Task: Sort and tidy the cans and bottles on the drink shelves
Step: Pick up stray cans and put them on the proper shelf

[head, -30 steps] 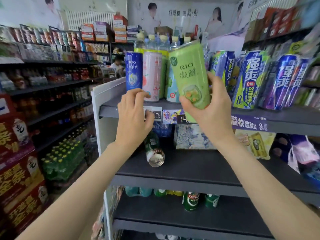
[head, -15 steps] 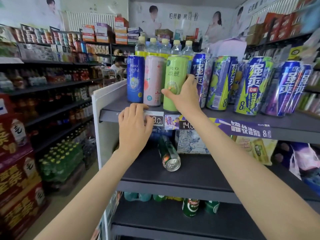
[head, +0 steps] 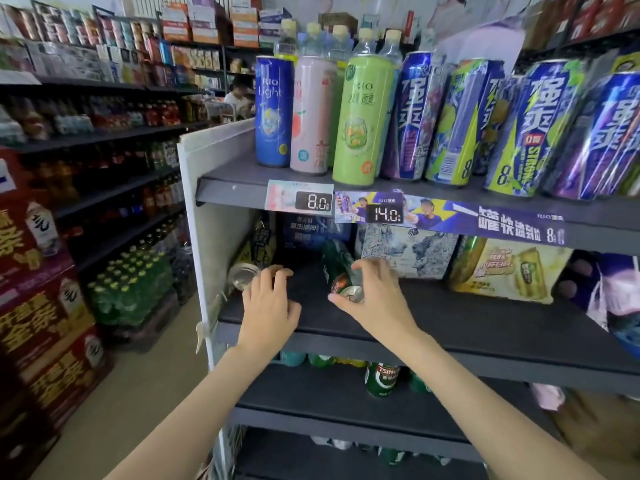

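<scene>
green can (head: 337, 271) lay on its side, middle shelf (head: 485, 327), frame centre. right hand (head: 375, 296) curled over its silver end. left hand (head: 268, 303) spread, fingertips at silver can (head: 242, 275), lower left. likely rigid, smooth, rolls easily; grip mid-body.

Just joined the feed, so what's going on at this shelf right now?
A person is tidying drink shelves. On the middle shelf, the right hand grips a green can lying on its side, and the left hand reaches a second tipped can by the left wall. The light green can stands upright on the top shelf.
</scene>
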`<state>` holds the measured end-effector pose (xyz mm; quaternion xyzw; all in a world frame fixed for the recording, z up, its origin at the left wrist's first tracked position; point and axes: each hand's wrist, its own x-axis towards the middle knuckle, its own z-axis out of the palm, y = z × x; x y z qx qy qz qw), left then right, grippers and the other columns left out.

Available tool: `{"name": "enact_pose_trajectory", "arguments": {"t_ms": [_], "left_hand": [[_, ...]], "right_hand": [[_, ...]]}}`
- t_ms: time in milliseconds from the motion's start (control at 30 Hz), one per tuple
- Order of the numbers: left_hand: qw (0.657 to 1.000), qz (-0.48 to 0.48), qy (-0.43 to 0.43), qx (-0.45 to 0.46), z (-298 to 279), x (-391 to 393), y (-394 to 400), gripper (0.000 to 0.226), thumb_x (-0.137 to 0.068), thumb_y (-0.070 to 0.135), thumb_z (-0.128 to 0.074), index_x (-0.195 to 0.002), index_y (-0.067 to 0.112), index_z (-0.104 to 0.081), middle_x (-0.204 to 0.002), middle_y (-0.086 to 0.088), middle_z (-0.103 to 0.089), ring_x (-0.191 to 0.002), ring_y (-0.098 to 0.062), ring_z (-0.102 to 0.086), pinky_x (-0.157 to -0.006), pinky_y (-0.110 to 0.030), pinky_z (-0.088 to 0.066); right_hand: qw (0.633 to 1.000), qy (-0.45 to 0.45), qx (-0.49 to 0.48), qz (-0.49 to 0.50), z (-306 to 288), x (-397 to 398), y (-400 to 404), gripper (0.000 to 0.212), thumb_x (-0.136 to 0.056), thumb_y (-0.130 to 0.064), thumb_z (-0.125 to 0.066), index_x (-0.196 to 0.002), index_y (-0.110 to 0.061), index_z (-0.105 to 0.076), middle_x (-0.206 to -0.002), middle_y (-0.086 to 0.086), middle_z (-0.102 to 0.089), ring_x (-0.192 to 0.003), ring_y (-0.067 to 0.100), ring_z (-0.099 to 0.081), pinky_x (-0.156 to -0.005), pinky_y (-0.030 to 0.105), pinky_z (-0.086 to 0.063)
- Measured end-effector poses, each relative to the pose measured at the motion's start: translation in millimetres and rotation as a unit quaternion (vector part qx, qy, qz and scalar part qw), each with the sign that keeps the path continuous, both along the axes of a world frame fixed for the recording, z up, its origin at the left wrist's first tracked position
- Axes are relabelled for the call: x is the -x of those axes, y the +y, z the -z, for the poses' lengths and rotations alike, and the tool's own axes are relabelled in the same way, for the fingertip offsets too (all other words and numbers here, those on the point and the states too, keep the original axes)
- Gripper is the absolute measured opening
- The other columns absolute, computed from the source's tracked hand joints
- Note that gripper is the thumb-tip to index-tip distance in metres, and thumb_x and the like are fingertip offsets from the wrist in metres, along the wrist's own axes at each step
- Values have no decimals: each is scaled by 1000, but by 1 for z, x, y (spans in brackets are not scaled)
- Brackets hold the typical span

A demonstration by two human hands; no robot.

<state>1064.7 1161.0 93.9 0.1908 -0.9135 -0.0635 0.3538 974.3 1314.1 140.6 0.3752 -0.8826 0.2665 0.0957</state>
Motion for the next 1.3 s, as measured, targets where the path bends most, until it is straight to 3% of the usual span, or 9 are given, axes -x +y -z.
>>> {"name": "enact_pose_trajectory", "arguments": {"t_ms": [100, 233, 367, 533, 633, 833, 1033, 1200, 1300], "left_hand": [[996, 12, -73, -41, 8, -5, -6, 42, -63, 12, -56, -104, 3, -59, -90, -15, -61, -77, -38, -62, -65, -42, -49], [990, 19, -116, -77, 19, -17, -12, 40, -85, 16, -47, -124, 5, -48, -113, -12, -58, -104, -32, -54, -87, -38, -40], [988, 36, -113, -102, 19, -22, -15, 36, -89, 15, -46, -124, 9, -46, -120, -8, -55, -109, -26, -51, -91, -32, -36], [987, 15, -130, -89, 15, -15, -12, 45, -86, 16, -49, -130, 11, -40, -123, -8, -50, -111, -28, -47, -91, -36, -37], [991, 46, -69, -104, 15, -10, -6, 54, -82, 17, -58, -132, 6, -40, -123, -14, -49, -111, -34, -47, -93, -41, -40], [977, 137, -57, -151, 9, -1, 15, 66, -80, 28, -66, -137, 13, -35, -126, -9, -51, -115, -30, -48, -96, -43, -39], [967, 131, -35, -214, 8, -6, 30, 75, -80, 31, -71, -139, 12, -30, -121, -9, -55, -113, -25, -50, -99, -40, -38], [957, 124, 22, -263, 16, -35, 28, 76, -74, 30, -77, -136, 17, -36, -122, -2, -54, -102, -12, -51, -84, -17, -37], [950, 111, 46, -289, 24, -58, 24, 76, -71, 29, -78, -135, 20, -38, -122, 2, -55, -110, -13, -53, -91, -22, -40]], "right_hand": [[990, -123, -3, 68, 16, 21, -29, 70, -80, -53, -65, -129, -12, -35, -133, 14, -37, -123, 36, -40, -93, 40, -40], [990, -99, 27, 93, 33, 25, -39, 66, -79, -41, -68, -128, -18, -31, -132, 12, -37, -111, 35, -52, -80, 38, -48], [983, -149, 97, 47, 30, 27, -18, 55, -74, -30, -75, -115, -20, -40, -119, 4, -49, -102, 22, -54, -77, 30, -43], [910, -334, 244, 28, 23, 23, 22, 33, -80, -19, -72, -105, -23, -52, -104, 1, -55, -86, 15, -55, -57, 20, -46], [873, -384, 299, 15, 24, 17, 40, 20, -83, -12, -68, -97, -22, -56, -91, 2, -57, -73, 16, -56, -55, 28, -48], [864, -386, 322, -12, 21, 19, 66, 17, -85, -13, -65, -97, -21, -56, -99, 10, -45, -83, 23, -52, -62, 34, -55], [867, -354, 347, -54, 12, 6, 66, 33, -80, -17, -71, -103, -29, -51, -102, 6, -59, -65, 6, -63, -71, 25, -52], [882, -335, 306, -132, 3, -10, 62, 45, -71, -14, -76, -106, -30, -53, -109, 5, -61, -90, 13, -64, -73, 27, -55], [912, -292, 224, -182, 5, -20, 59, 58, -65, -15, -82, -112, -29, -51, -112, 0, -57, -95, 10, -62, -79, 24, -53]]}}
